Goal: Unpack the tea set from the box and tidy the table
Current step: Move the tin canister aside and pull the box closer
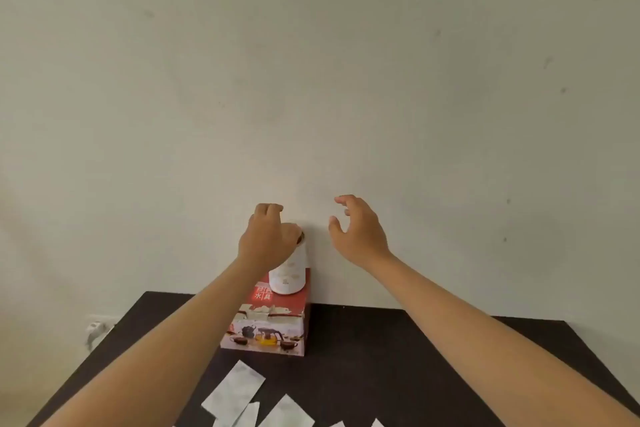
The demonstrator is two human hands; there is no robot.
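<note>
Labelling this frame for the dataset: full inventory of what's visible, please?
Red printed cardboard tea-set box: one, red with tea-ware pictures, far side of the table by the wall.
White patterned cylindrical canister: one, white, upright on the box.
White flat paper packets: several, white, near table edge, some cut off by the frame.
Dark rectangular table: one, dark brown.
Off-white wall: behind the table.
White wall socket: one, lower left.
Left hand: grips the canister's top.
Right hand: open, in the air beside the canister.
</note>
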